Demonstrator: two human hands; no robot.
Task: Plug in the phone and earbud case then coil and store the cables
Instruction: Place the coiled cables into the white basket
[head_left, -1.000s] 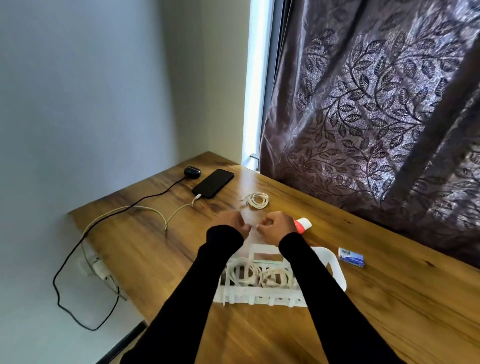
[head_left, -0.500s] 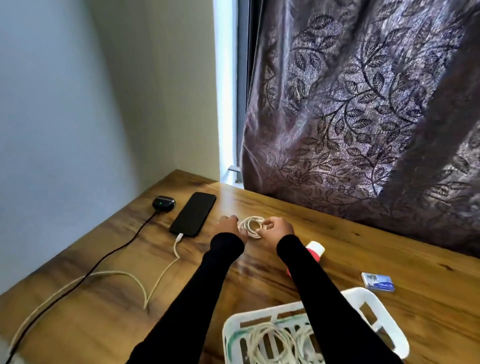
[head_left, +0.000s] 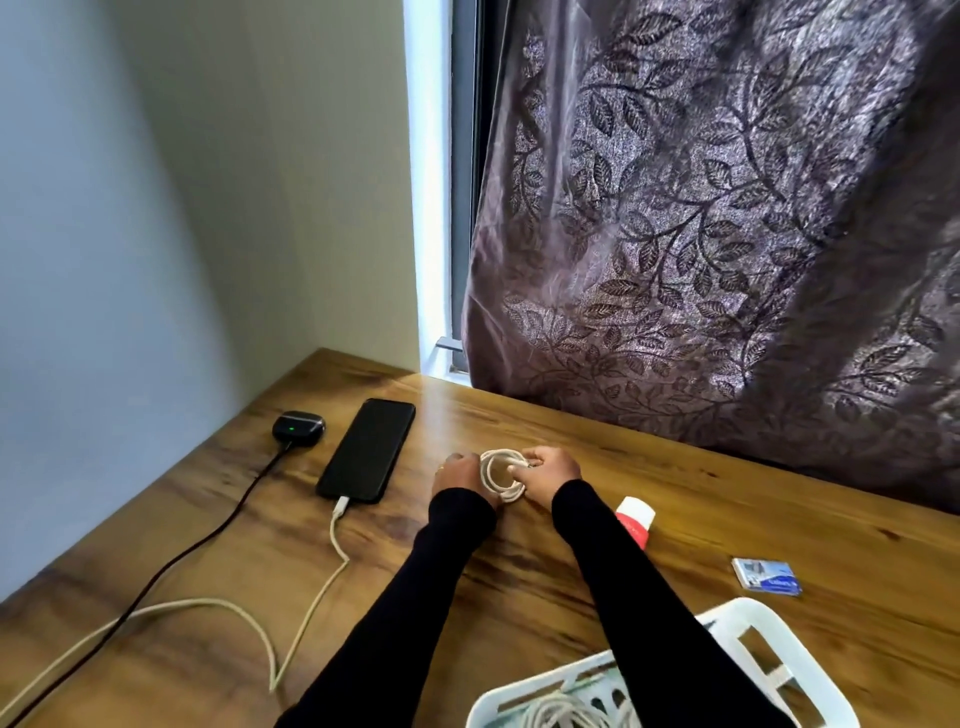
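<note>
A coiled white cable (head_left: 500, 474) lies on the wooden table (head_left: 727, 519) between my hands. My left hand (head_left: 461, 474) grips its left side and my right hand (head_left: 551, 472) pinches its right side. The black phone (head_left: 368, 449) lies face up with a white cable (head_left: 311, 603) plugged into its near end. To its left, the black earbud case (head_left: 297, 427) shows a green light, with a black cable (head_left: 208, 535) in it. A white basket (head_left: 737, 654) at the lower right holds more coiled white cables (head_left: 566, 714).
A red and white tube (head_left: 635, 519) lies just right of my right forearm. A small blue and white packet (head_left: 768, 574) sits further right. A dark leaf-patterned curtain (head_left: 727, 234) hangs along the table's far edge. Walls close the left side.
My hands reached forward from near the basket to the coiled cable and took hold of it. The view tilted forward, so the basket now sits at the bottom edge.
</note>
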